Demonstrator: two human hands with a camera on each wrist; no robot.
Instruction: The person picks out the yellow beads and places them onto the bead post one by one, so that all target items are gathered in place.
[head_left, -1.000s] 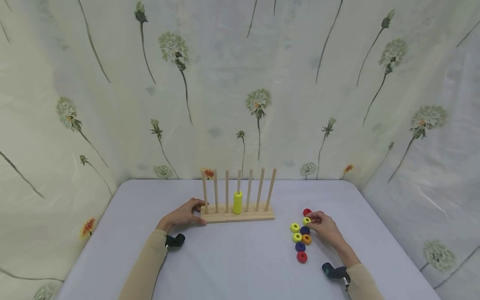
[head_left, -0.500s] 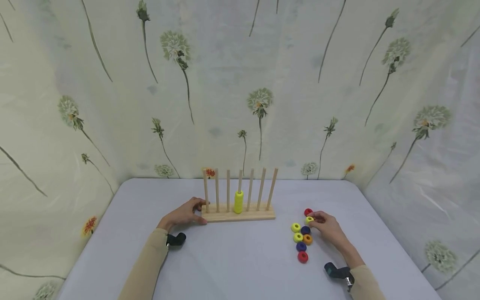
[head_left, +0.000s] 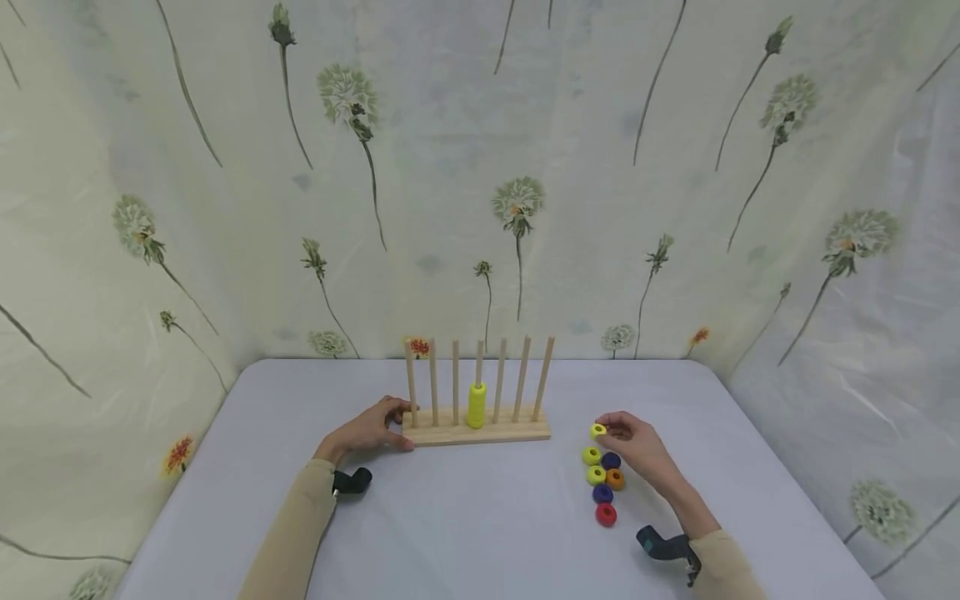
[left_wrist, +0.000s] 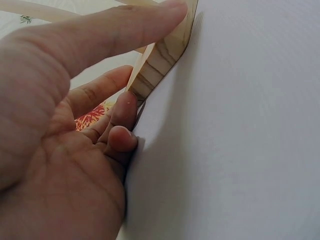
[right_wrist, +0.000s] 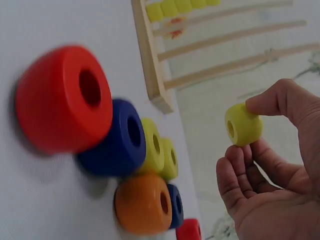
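Note:
A wooden peg rack (head_left: 495, 432) with several upright pegs stands on the table. Yellow beads (head_left: 476, 407) are stacked on its middle peg. My left hand (head_left: 366, 430) grips the rack's left end, thumb along the front and fingers at the back; in the left wrist view the thumb (left_wrist: 150, 22) lies over the base. My right hand (head_left: 639, 447) pinches a yellow bead (right_wrist: 243, 125) between thumb and fingers, raised off the table in the right wrist view. Below it are loose yellow beads (head_left: 592, 456), dark blue beads (head_left: 602, 494) and an orange bead (head_left: 615, 479).
A red bead (head_left: 606, 515) lies at the near end of the loose group. Another red bead (right_wrist: 189, 230) at the far end is hidden behind my right hand in the head view. A flower-printed cloth (head_left: 435, 208) hangs behind the white table (head_left: 465, 525).
My right hand has lifted the yellow bead from the loose group and shifted left with it, covering the far red bead. My left hand stays on the rack.

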